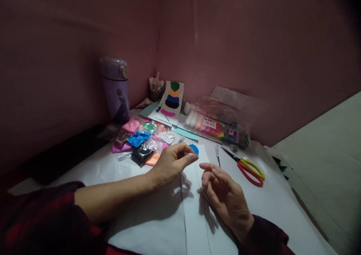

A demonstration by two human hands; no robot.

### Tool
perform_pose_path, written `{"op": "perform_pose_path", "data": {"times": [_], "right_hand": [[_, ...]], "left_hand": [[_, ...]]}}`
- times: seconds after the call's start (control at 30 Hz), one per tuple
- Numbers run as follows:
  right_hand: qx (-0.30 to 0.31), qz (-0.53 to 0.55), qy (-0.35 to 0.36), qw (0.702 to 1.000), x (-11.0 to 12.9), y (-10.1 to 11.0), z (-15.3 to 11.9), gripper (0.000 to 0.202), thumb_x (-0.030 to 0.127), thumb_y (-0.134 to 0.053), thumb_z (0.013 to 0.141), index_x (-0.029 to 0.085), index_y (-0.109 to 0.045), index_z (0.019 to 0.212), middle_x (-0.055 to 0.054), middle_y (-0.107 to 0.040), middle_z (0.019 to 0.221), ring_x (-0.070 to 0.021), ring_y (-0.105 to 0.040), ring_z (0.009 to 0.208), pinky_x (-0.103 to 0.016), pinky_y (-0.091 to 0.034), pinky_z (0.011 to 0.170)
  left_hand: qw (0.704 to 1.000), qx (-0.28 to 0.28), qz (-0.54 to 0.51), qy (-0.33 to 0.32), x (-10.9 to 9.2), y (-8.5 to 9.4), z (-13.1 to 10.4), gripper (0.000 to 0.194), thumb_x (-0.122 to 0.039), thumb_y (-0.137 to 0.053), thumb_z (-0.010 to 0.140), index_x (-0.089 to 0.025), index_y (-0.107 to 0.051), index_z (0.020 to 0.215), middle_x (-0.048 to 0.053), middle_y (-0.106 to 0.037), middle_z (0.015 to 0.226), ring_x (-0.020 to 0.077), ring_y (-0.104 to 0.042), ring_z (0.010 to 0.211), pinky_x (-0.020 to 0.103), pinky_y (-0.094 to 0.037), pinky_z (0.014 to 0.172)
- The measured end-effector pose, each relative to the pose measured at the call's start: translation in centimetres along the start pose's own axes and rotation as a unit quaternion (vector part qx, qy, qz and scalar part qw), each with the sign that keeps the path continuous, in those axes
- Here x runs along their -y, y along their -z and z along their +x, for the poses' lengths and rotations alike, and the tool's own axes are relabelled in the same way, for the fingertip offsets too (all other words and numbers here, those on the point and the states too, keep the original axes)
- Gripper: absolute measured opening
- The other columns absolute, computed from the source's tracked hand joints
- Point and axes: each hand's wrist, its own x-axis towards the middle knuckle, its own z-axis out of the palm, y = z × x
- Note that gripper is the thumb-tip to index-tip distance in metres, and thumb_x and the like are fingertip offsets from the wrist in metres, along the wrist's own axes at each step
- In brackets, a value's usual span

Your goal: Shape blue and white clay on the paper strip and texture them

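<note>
My left hand (170,163) hovers over a white paper strip (194,210), thumb and forefinger pinched together. What they hold, if anything, is too small to make out. Just behind those fingertips, a textured blue patch (194,149) covers the far end of the strip. To the right, my right hand (224,195) is turned partly palm-up, its fingers loosely bent and apart, with nothing in them. Beyond my left hand lie several bags of coloured modelling clay, among them blue (138,138), black (143,155) and pink (131,126).
Scissors (249,170) with red and yellow handles lie at right, beside a slim clear tool (217,153). Behind are a clay pack (214,125), a decorated card (172,102), a small cup of sticks (156,89) and a purple bottle (116,93). Walls rise behind the table.
</note>
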Motion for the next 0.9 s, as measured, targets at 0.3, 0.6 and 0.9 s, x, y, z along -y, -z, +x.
{"op": "perform_pose_path", "data": {"times": [0.3, 0.6, 0.9], "right_hand": [[0.101, -0.188, -0.057, 0.975, -1.8, -0.2, -0.8, 0.032, 0.039, -0.076, 0.077, 0.015, -0.056, 0.073, -0.001, -0.065, 0.052, -0.0065, -0.050, 0.032, -0.014, -0.031, 0.033], [0.116, -0.244, -0.038, 0.962, -1.7, -0.4, -1.0, 0.034, 0.045, -0.065, 0.086, 0.015, -0.058, 0.073, 0.000, -0.061, 0.053, -0.0062, -0.049, 0.036, -0.016, -0.029, 0.035], [-0.010, -0.307, 0.183, 0.934, -1.7, -0.5, -1.6, 0.023, 0.033, -0.073, 0.080, 0.017, -0.063, 0.067, 0.003, -0.053, 0.055, -0.0066, -0.043, 0.046, -0.020, -0.034, 0.043]], "left_hand": [[0.999, 0.028, -0.003, 0.035, 0.8, -0.3, -0.4, 0.024, -0.038, -0.059, 0.084, -0.014, -0.059, 0.081, -0.003, -0.052, 0.068, 0.0081, -0.047, 0.059, 0.021, -0.041, 0.054], [0.997, 0.017, 0.075, 0.013, 0.8, -0.2, -0.5, 0.024, -0.030, -0.055, 0.086, -0.013, -0.067, 0.097, 0.000, -0.058, 0.070, 0.0107, -0.053, 0.062, 0.024, -0.044, 0.058], [0.995, 0.004, -0.010, 0.098, 1.4, -0.5, -0.3, 0.017, -0.021, -0.058, 0.081, -0.012, -0.061, 0.095, -0.002, -0.059, 0.060, 0.0106, -0.057, 0.053, 0.024, -0.047, 0.055]]}}
